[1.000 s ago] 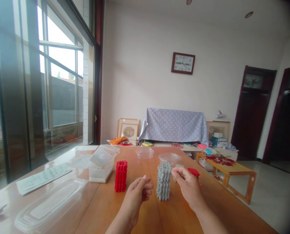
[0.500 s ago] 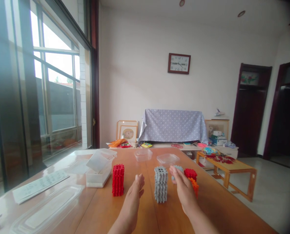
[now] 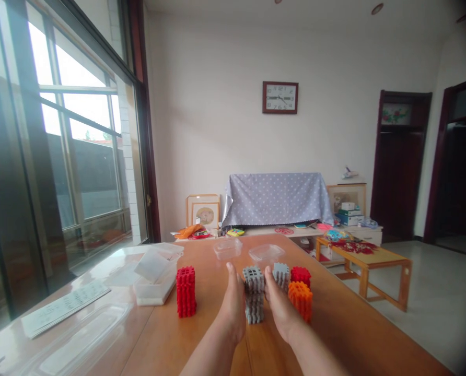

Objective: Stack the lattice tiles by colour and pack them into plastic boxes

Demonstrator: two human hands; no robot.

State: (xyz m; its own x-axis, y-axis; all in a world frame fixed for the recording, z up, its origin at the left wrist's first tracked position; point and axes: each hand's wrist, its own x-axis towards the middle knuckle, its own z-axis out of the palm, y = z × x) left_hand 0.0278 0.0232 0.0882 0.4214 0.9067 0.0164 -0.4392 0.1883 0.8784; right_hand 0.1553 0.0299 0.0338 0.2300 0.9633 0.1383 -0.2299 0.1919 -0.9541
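Note:
A tall stack of grey notched plastic building blocks (image 3: 254,296) stands upright on the wooden table (image 3: 154,339). My left hand (image 3: 233,305) is along its left side and my right hand (image 3: 277,303) along its right side, palms facing each other. Both hands have straight fingers and sit against or very close to the stack; firm contact cannot be made out. Just beyond my right hand are a second grey block stack (image 3: 281,275), a red block stack (image 3: 301,274) and an orange block stack (image 3: 301,300). Left of my left hand stands another red block stack (image 3: 186,292).
A white plastic box (image 3: 152,290) with its lid leaning on it is at the left, near a paper sheet (image 3: 66,308) and a long clear lid (image 3: 84,339). Two clear containers, one a tub (image 3: 228,248) and one a shallow tray (image 3: 266,253), lie toward the far edge.
Both hands have moved inward from either side to the tall grey stack. The orange stack now shows more fully beside my right hand. The camera view has shifted slightly.

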